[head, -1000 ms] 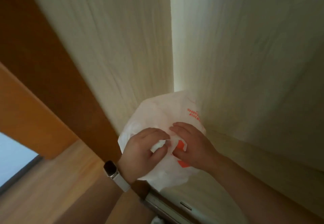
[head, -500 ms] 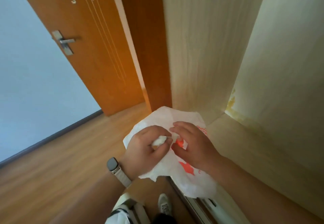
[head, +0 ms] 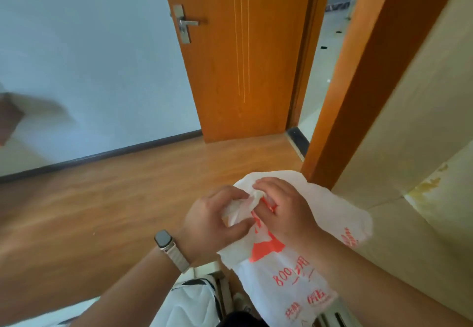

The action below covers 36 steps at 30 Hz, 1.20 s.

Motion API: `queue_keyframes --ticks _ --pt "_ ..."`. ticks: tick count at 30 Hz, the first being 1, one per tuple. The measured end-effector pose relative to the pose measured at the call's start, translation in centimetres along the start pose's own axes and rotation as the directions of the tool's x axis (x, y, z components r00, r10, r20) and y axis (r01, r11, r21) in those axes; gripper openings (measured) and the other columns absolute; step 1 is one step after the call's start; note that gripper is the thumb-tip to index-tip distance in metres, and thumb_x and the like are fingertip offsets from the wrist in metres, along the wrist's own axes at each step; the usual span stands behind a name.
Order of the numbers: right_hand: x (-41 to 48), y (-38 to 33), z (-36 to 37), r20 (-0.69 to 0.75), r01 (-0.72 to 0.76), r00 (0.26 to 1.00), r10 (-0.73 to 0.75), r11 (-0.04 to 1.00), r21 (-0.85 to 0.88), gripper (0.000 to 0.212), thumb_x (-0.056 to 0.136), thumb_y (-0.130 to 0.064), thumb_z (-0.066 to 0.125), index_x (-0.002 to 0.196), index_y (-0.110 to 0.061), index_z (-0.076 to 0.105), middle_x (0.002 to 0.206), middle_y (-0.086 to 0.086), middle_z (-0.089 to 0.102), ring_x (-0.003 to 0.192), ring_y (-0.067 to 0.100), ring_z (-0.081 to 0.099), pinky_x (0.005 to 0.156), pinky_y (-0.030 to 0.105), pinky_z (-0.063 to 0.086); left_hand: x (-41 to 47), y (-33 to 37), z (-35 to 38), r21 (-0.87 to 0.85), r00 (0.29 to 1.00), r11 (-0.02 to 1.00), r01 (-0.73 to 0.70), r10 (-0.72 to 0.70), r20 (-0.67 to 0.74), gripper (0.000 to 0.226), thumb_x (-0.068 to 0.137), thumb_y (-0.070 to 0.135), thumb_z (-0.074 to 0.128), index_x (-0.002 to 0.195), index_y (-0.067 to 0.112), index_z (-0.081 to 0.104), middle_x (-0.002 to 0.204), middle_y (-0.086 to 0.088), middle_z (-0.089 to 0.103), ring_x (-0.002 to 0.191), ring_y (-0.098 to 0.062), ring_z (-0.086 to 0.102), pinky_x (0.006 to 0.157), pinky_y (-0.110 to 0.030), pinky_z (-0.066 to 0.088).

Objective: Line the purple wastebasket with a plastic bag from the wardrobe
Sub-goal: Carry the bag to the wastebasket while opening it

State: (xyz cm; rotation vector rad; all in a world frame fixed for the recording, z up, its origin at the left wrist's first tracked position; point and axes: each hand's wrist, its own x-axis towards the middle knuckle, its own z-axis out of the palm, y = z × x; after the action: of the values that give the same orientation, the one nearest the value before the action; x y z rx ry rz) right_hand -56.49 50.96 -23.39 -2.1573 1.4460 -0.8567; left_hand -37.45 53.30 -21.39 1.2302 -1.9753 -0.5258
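A white plastic bag [head: 294, 283] with red print hangs in front of me, low in the head view. My left hand [head: 212, 221], with a watch on the wrist, grips a bunched part of the bag's top. My right hand [head: 284, 206] pinches the bag's top right beside it, fingers curled into the plastic. The wardrobe [head: 414, 127], pale inside with an orange edge, stands at the right. The purple wastebasket is not in view.
An orange door [head: 243, 58] with a metal handle stands open ahead, a doorway beside it. A pale blue wall [head: 89, 58] runs along the left above the wood floor [head: 115, 198]. A blurred object [head: 10, 117] sits at the far left edge.
My view has swung left, away from the wardrobe's inside toward the door and floor. Both hands have kept hold of the bag, which now hangs lower and more unfolded.
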Motion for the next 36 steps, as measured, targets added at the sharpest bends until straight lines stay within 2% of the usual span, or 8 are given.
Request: queue_keyframes --ticks 3,6,11,16,20,23,28,36 --pt "3.0 -1.2 1.6 0.036 0.039 0.999 -0.039 0.999 -0.01 0.027 0.092 -0.034 0.057 0.115 -0.022 0.064 0.114 -0.008 0.066 0.104 0.005 0.058 0.087 0.005 0.034 0.7 -2.9 -1.2 0.002 0.994 0.998 0.06 -0.059 -0.09 0.022 0.079 0.034 0.065 0.101 0.035 0.061 0.096 0.02 0.065 0.081 0.006 0.059 0.068 -0.02 0.051" --pt "6.1 -2.1 3.3 0.089 0.077 0.993 -0.076 0.997 -0.013 0.024 0.092 -0.032 0.057 0.113 -0.024 0.063 0.108 -0.011 0.066 0.097 0.006 0.059 0.084 0.013 0.046 1.5 -5.4 -2.6 -0.043 0.974 0.989 0.14 -0.145 -0.171 0.018 0.08 0.031 0.059 0.098 0.034 0.063 0.088 0.019 0.066 0.078 0.006 0.059 0.066 -0.012 0.046" --pt "10.1 -4.1 5.7 0.153 0.137 0.98 -0.128 0.989 -0.05 0.025 0.092 -0.036 0.062 0.115 -0.026 0.061 0.106 -0.013 0.066 0.095 0.008 0.061 0.083 0.006 0.038 2.6 -9.0 -5.3 -0.1 0.938 0.972 0.214 -0.233 -0.257 0.017 0.078 0.029 0.058 0.093 0.032 0.066 0.083 0.019 0.067 0.076 -0.003 0.062 0.066 -0.023 0.049" --pt "12.6 -6.1 7.7 0.213 0.241 0.952 -0.219 0.967 -0.085 0.038 0.089 -0.046 0.063 0.122 -0.027 0.055 0.112 -0.012 0.064 0.102 0.01 0.058 0.088 0.016 0.04 3.2 -10.3 -8.9 -0.132 0.898 0.96 0.246 -0.277 -0.342 0.018 0.075 0.028 0.054 0.085 0.03 0.069 0.091 0.019 0.067 0.077 -0.001 0.061 0.068 -0.012 0.044" --pt "14.3 -8.2 8.8 0.256 0.351 0.913 -0.317 0.931 -0.101 0.052 0.087 -0.058 0.056 0.13 -0.03 0.047 0.127 -0.009 0.059 0.116 0.01 0.053 0.1 0.028 0.042 2.9 -10.5 -12.1 -0.119 0.848 0.955 0.272 -0.297 -0.44 0.02 0.075 0.011 0.062 0.082 0.027 0.071 0.088 0.02 0.067 0.078 0.001 0.061 0.069 -0.006 0.04" --pt "15.3 -9.8 10.0 0.278 0.392 0.889 -0.364 0.919 -0.047 0.055 0.088 -0.061 0.052 0.134 -0.033 0.041 0.132 -0.01 0.057 0.12 0.011 0.053 0.1 0.026 0.04 2.2 -10.5 -14.2 -0.108 0.806 0.951 0.29 -0.304 -0.508 0.022 0.075 0.009 0.063 0.083 0.029 0.07 0.081 0.017 0.069 0.081 -0.001 0.063 0.07 -0.009 0.044" --pt "17.3 -12.5 12.6 0.342 0.461 0.826 -0.448 0.886 0.047 0.05 0.089 -0.06 0.051 0.134 -0.043 0.037 0.136 -0.02 0.05 0.123 0.005 0.049 0.1 0.026 0.044 0.6 -10.6 -17.7 -0.143 0.735 0.922 0.361 -0.376 -0.565 0.029 0.081 0.005 0.066 0.083 0.033 0.069 0.089 0.019 0.068 0.084 -0.004 0.064 0.071 -0.018 0.053" --pt "21.1 -16.9 17.9 0.372 0.543 0.725 -0.579 0.814 0.208 0.05 0.089 -0.053 0.056 0.135 -0.043 0.039 0.138 -0.02 0.049 0.117 0.0 0.048 0.09 0.024 0.05 -2.3 -12.0 -21.8 -0.304 0.541 0.835 0.46 -0.534 -0.649 0.031 0.082 0.006 0.064 0.082 0.036 0.071 0.085 0.015 0.07 0.081 -0.009 0.066 0.072 -0.032 0.057"
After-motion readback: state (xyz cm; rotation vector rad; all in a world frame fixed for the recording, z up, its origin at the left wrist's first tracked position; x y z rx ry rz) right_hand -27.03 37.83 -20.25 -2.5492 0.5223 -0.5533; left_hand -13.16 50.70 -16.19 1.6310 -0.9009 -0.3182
